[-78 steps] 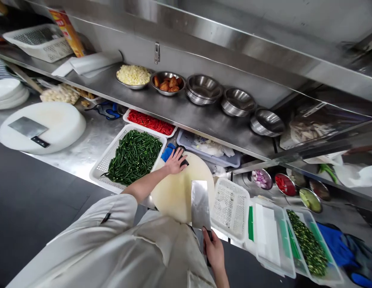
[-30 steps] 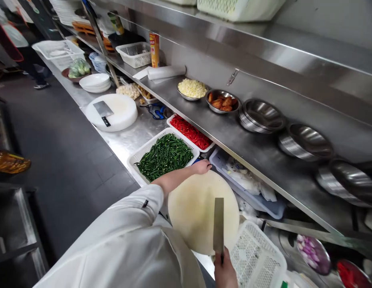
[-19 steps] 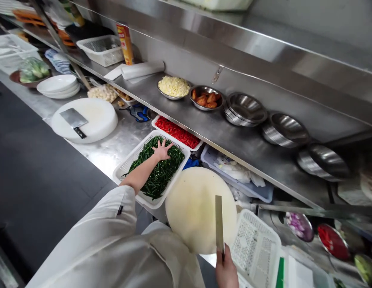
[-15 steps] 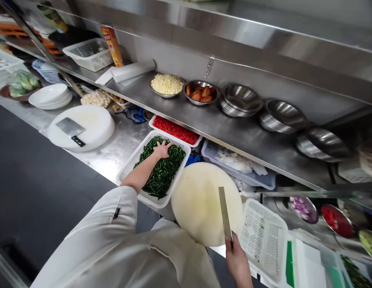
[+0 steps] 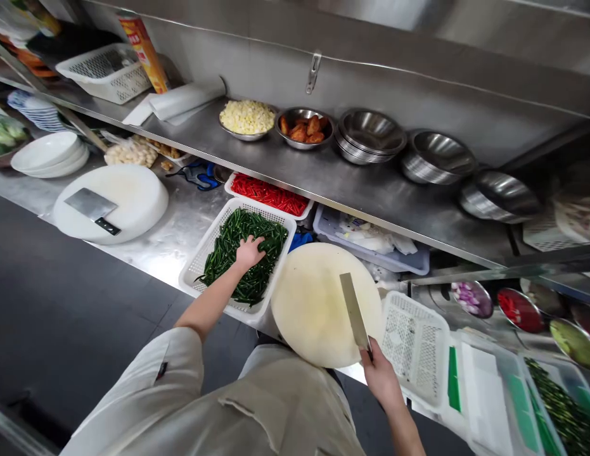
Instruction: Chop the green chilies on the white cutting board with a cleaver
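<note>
Slim green chillies [image 5: 228,247] fill a white perforated basket [image 5: 187,278] left of centre. My left hand [image 5: 250,252] presses into them, its fingers curled around some; the fingertips are partly hidden among the pods. My right hand [image 5: 381,373] grips a cleaver [image 5: 354,310] by its handle. The blade, seen nearly edge-on, points away from me over the right part of a round, cream-coloured chopping board [image 5: 314,304]. This board stands directly right of the basket, with nothing else on it.
Behind the basket sits a tray of red chillies [image 5: 269,193]. A second cleaver [image 5: 90,202] lies on a white round board [image 5: 137,196] at left. An empty white basket [image 5: 413,348] is at right. Overhead, a steel shelf [image 5: 285,164] carries metal bowls [image 5: 371,133].
My left hand's spread fingers have curled into the green chillies, and the hand has drawn slightly towards me. The cleaver stays in my right hand over the board. My view has shifted somewhat.
</note>
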`<state>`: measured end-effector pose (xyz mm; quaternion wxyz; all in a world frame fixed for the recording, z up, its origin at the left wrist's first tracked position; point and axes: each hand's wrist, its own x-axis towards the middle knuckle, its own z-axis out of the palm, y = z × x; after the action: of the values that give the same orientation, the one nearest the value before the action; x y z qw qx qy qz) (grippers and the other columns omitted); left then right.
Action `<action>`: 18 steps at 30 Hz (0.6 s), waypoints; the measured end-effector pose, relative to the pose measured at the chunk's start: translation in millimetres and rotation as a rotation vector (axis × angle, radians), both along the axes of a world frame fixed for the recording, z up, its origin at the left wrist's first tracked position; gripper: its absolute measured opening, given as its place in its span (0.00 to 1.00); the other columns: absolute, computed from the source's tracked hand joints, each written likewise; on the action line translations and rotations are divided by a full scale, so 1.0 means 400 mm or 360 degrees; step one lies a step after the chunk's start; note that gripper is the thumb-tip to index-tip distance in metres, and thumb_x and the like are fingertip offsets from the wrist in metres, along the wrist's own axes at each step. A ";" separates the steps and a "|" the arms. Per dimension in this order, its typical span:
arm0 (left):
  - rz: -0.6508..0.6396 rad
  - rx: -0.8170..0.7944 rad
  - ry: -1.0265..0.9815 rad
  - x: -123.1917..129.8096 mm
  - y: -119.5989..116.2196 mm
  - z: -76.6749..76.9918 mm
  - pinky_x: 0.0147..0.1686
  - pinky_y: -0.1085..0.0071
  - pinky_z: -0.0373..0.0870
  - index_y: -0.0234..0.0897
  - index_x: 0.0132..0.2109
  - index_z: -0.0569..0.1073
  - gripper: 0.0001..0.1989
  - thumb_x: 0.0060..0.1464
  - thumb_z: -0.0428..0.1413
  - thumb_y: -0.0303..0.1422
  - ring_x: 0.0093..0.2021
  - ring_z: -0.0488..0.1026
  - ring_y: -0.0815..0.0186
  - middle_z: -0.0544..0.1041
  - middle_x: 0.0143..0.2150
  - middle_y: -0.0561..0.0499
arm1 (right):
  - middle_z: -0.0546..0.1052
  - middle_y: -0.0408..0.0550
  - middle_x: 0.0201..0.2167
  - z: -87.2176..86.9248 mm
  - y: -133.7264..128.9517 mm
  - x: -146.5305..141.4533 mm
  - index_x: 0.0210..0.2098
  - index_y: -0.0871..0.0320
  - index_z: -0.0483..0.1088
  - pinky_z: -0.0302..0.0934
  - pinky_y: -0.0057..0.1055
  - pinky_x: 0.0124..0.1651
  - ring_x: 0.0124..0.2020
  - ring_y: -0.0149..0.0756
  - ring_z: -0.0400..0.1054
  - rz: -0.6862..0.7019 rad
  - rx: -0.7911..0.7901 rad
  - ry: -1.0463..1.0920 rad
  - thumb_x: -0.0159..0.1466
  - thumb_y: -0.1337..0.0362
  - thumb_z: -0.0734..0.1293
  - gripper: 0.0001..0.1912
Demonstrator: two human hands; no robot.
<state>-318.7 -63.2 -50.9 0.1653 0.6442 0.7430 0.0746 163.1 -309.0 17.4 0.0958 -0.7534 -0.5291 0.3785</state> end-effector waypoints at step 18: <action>0.0042 0.0072 -0.0064 0.046 -0.149 0.047 0.68 0.55 0.68 0.41 0.59 0.74 0.28 0.49 0.64 0.31 0.72 0.65 0.49 0.72 0.63 0.41 | 0.84 0.52 0.44 -0.036 0.081 0.060 0.52 0.52 0.72 0.68 0.31 0.45 0.46 0.45 0.79 0.0179 0.0112 0.0231 0.69 0.47 0.55 0.24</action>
<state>-300.4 -122.8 -32.1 0.1645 0.6364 0.7461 0.1065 187.0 -276.4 2.9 0.1389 -0.6892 -0.5751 0.4182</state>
